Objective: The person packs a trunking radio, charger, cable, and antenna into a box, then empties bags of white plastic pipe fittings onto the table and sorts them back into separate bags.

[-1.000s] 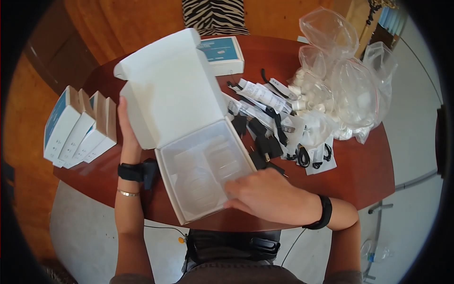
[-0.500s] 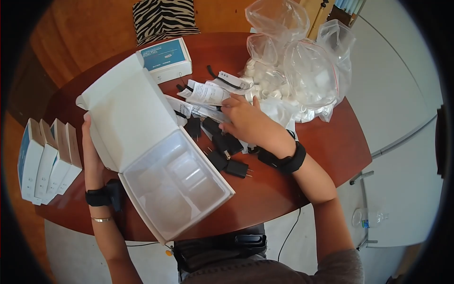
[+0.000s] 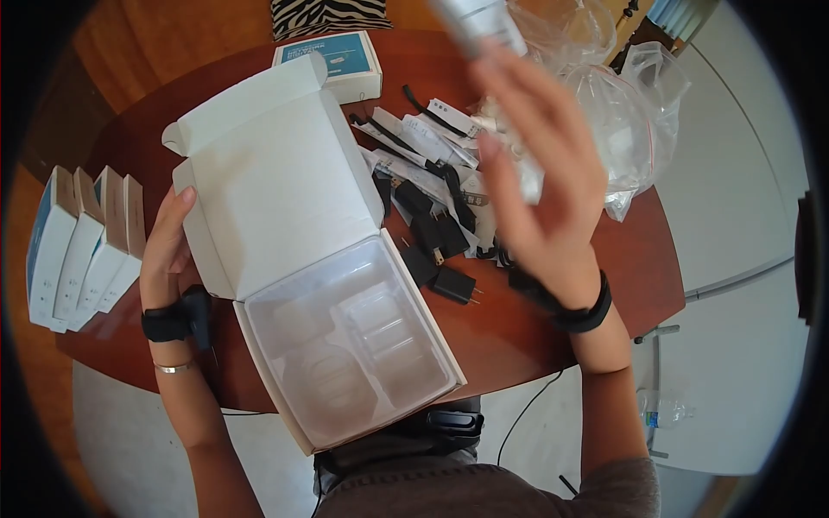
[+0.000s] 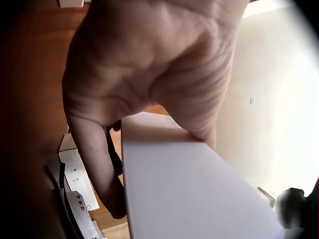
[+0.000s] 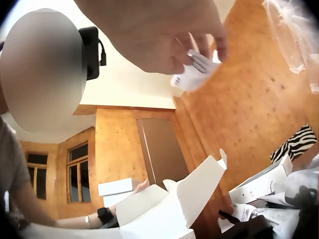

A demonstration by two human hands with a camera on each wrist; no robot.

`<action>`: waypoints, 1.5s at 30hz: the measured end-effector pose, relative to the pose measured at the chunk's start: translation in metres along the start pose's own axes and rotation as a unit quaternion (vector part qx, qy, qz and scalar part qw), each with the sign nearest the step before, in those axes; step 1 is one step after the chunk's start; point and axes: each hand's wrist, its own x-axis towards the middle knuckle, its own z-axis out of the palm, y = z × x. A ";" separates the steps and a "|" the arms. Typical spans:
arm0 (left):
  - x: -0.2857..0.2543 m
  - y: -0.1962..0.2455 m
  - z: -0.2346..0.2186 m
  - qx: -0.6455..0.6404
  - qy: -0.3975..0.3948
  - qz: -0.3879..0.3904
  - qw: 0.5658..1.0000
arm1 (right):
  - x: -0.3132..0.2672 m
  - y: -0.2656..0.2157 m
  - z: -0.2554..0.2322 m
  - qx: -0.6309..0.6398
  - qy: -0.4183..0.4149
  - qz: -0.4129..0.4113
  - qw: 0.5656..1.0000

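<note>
An open white cardboard box (image 3: 259, 181) lies tilted at the table's front edge, its lid folded back. Its clear plastic tray (image 3: 345, 337) has several moulded hollows with nothing in them. My left hand (image 3: 168, 233) grips the lid's side flap (image 4: 174, 164), thumb on one face and fingers on the other. Raised over the right side of the table, my right hand (image 3: 553, 164) pinches a white packet (image 5: 192, 77) with dark print; it is blurred in the head view. Below that hand lie black power adapters (image 3: 440, 233) and printed packets with black cables (image 3: 423, 142).
Several blue-and-white boxes (image 3: 65, 250) stand in a row at the left. Another closed box (image 3: 354, 78) lies at the back. Clear plastic bags (image 3: 622, 129) with small white parts fill the right rear.
My right hand went from the box's tray to the packet pile, then rose with a white packet. My left hand stays on the lid's flap while the view shifts.
</note>
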 end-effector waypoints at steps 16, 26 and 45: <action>-0.006 0.004 0.001 0.006 0.018 0.008 1.000 | -0.039 -0.005 0.034 -0.029 -0.265 0.254 0.930; -0.001 -0.002 -0.007 -0.022 -0.005 -0.011 1.000 | -0.077 0.046 0.043 -0.199 -0.396 0.191 0.876; 0.000 -0.002 -0.004 -0.031 -0.029 -0.009 0.999 | -0.021 -0.036 0.022 0.326 -0.223 0.187 0.900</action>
